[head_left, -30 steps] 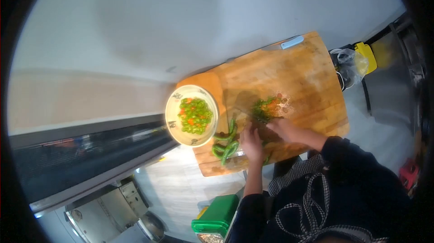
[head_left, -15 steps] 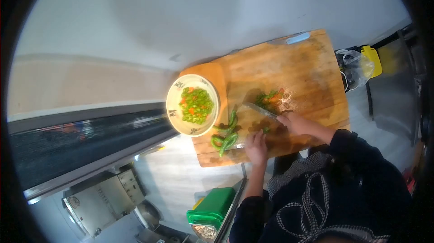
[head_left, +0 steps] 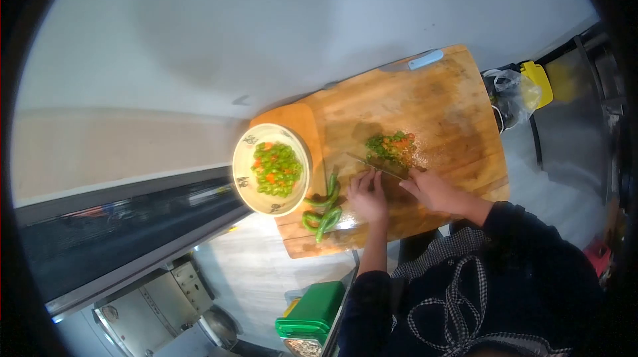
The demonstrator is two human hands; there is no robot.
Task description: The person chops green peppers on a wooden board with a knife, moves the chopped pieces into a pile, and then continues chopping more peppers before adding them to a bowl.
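My right hand [head_left: 432, 191] grips a kitchen knife [head_left: 393, 170], its blade slanting up and left across the wooden cutting board [head_left: 458, 104]. Close beside the blade, my left hand [head_left: 367, 197] has its fingers bent together; whatever they hold is hidden. Just beyond the blade lies a pile of chopped green and orange-red peppers [head_left: 393, 146]. Several whole green peppers [head_left: 323, 217] rest on the board to the left of my left hand. At the board's left end stands a cream bowl [head_left: 247, 163] containing cut green and orange pieces [head_left: 276, 169].
A light blue handle [head_left: 425, 59] lies at the board's far edge, against the wall. A clear plastic bag [head_left: 526, 91] and a yellow object [head_left: 539, 83] are off the right end. Below, on the left, stands a green bin [head_left: 312, 310].
My left hand has moved up beside the blade, and the green piece seen by its fingertips is now out of sight. The knife sits slightly lower, off the chopped pile. The whole view has shifted a little.
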